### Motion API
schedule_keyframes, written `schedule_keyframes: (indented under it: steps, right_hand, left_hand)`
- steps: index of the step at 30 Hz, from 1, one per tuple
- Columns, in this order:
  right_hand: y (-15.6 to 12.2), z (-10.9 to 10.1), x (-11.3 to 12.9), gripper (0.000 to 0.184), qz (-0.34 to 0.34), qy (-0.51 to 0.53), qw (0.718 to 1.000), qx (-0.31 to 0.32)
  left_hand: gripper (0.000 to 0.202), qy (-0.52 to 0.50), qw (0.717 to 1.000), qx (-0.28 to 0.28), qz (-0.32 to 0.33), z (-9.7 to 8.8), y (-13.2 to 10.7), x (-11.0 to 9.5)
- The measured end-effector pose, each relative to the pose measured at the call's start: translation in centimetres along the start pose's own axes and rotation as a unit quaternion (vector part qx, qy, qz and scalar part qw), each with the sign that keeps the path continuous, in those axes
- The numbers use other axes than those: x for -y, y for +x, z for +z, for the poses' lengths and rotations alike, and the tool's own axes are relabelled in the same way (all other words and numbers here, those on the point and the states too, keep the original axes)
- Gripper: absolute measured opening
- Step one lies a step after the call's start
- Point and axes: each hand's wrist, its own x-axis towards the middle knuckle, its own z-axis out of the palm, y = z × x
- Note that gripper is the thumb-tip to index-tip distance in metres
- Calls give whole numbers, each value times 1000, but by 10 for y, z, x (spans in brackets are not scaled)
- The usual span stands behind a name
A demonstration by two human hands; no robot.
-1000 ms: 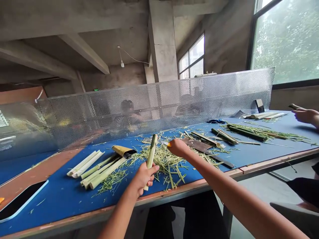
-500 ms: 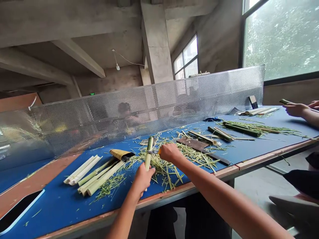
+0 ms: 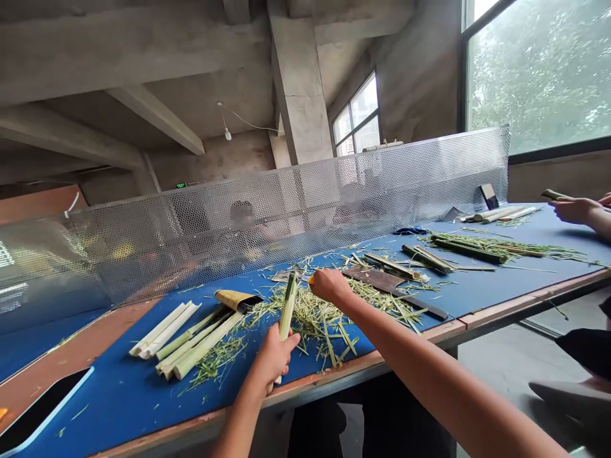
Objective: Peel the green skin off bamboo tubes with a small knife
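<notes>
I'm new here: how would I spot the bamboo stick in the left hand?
Find the blue table, then the heap of shavings before the perforated screen. At the heap's left edge, the left hand grips the bamboo stick, pointing upward. Nearby sticks lie down; this one is raised.

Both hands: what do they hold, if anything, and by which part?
The left hand grips a bamboo stick near its lower end; the right hand grips a yellow handle, mostly hidden.

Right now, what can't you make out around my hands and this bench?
In the head view:
Orange handle: partly hidden by your right hand.
Stick: gripped part covered by your left hand.
Black slab: cut off by the left edge.
People: veiled by the mesh.
</notes>
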Motion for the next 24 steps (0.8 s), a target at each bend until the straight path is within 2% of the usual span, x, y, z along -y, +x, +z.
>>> schedule_keyframes:
  steps: [6, 13, 15, 18, 21, 24]
  right_hand:
    - [-18, 3, -5, 29, -4, 1, 1000, -4]
    - [-42, 11, 25, 28, -61, -5, 998, -4]
    - [-45, 10, 25, 25, -70, 11, 997, -6]
    - [-34, -1, 2, 28, 14, 39, 999, -11]
    - [-2, -16, -31, 33, 112, 35, 993, -24]
    - [25, -20, -48, 30, 136, 46, 989, -34]
  left_hand:
    - [34, -1, 999, 31, -18, -1, -8, -1]
    - [35, -10, 999, 45, -24, -3, 1, -1]
    - [36, -14, 999, 46, -22, -2, -1, 0]
    - [34, 3, 999, 49, -20, 0, -4, 0]
    - [30, 26, 998, 50, -15, 1, -3, 0]
    - [30, 14, 998, 49, -26, 0, 1, 1]
